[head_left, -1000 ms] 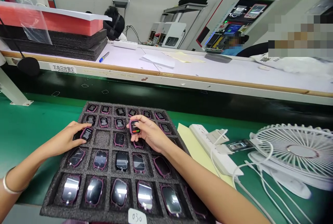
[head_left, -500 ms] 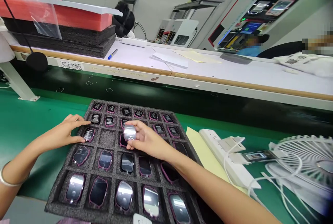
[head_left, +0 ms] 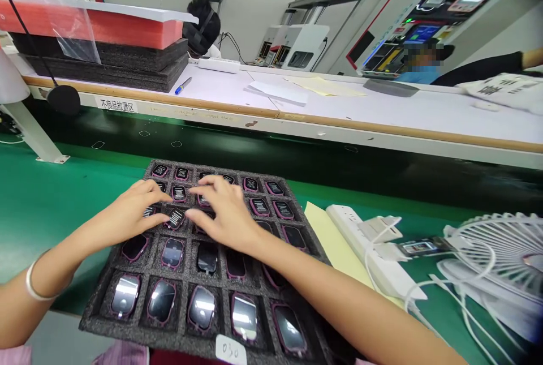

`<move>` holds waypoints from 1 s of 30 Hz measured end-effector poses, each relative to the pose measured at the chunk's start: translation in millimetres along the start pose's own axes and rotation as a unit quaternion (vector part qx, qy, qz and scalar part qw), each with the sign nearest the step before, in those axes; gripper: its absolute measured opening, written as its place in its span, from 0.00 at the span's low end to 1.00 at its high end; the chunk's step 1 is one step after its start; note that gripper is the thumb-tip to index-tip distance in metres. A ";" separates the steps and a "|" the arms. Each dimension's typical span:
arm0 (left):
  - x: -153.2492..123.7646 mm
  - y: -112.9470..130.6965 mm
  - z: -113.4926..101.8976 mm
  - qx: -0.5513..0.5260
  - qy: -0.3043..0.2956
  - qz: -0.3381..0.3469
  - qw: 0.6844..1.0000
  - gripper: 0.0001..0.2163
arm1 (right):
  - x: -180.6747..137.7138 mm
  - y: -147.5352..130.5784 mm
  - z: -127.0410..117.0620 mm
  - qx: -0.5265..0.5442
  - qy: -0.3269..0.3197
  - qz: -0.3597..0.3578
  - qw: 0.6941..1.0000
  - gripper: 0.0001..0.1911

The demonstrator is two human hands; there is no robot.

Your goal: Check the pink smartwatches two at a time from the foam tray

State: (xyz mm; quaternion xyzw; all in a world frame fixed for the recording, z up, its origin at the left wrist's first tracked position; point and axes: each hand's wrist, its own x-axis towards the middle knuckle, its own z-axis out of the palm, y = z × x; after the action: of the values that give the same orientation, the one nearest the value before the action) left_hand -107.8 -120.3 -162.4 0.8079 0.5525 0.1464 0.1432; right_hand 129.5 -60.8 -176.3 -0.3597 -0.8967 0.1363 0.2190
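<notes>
A black foam tray [head_left: 186,335] lies in front of me, its compartments holding several smartwatch bodies with purple frames. Those at the back show lines of white text; the nearer screens, such as one watch [head_left: 202,307], are dark and reflective. A lit watch [head_left: 175,219] sits slightly tilted in its compartment between my two hands. My left hand [head_left: 133,212] has thumb and fingers apart, the thumb tip at that watch's left edge. Over the compartments to the right, my right hand [head_left: 229,215] is spread, holding nothing, its thumb close to the same watch. It partly hides several watches underneath.
A white power strip [head_left: 373,257] with plugs and cables lies right of the tray, beside yellow paper [head_left: 324,235] and a white fan [head_left: 509,263]. Behind runs a raised shelf [head_left: 237,90] with stacked foam [head_left: 127,56] and a pen [head_left: 183,86]. People are beyond.
The watch held in my right hand now lies lit in a formerly vacant compartment, and that hand has opened. My left hand has moved right, from the tray's left edge to this watch.
</notes>
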 end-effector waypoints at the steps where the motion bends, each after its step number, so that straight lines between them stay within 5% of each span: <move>1: 8.8 12.3 4.6 0.007 -0.012 0.008 1.000 0.14 | -3.7 5.8 -12.6 -0.019 0.016 0.015 1.000 0.17; 5: 46.2 57.1 33.1 0.084 -0.056 -0.004 0.995 0.13 | -20.1 25.0 -42.2 -0.171 -0.091 0.103 0.976 0.13; 9: 68.4 78.1 59.3 0.159 -0.066 -0.044 0.984 0.18 | -36.1 29.6 -29.3 -0.276 -0.204 0.127 0.931 0.21; 13: 69.8 79.0 65.9 0.143 -0.064 -0.038 0.987 0.13 | -45.4 30.1 -14.3 -0.236 -0.177 0.105 0.950 0.18; 17: 72.5 73.5 50.7 0.093 -0.057 -0.015 0.994 0.05 | -47.2 36.1 -15.0 -0.101 -0.129 0.123 0.979 0.07; 19: 78.9 71.3 37.5 -0.045 -0.019 -0.009 0.999 0.05 | -46.2 41.2 -17.9 -0.026 -0.089 0.132 0.987 0.04; 21: 86.5 71.0 24.6 -0.264 0.018 -0.015 0.964 0.09 | -44.0 47.5 -21.2 0.109 -0.038 0.143 0.983 0.03; 23: 92.6 72.5 16.3 -0.453 0.025 -0.040 0.890 0.15 | -41.1 53.8 -23.7 0.292 -0.001 0.147 0.945 0.05; 26: 96.7 73.9 16.0 -0.588 0.015 -0.086 0.804 0.18 | -37.6 60.5 -24.1 0.519 0.005 0.178 0.836 0.15; 30: 96.1 67.9 29.1 -0.586 0.029 -0.126 0.800 0.16 | -36.2 61.5 -18.5 0.683 -0.025 0.233 0.692 0.24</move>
State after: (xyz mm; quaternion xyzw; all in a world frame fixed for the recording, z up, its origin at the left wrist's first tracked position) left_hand -5.2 -56.2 -154.9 0.4881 0.4620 0.4465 0.5906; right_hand 198.0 -41.4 -195.6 -0.3054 -0.4490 0.7665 0.3430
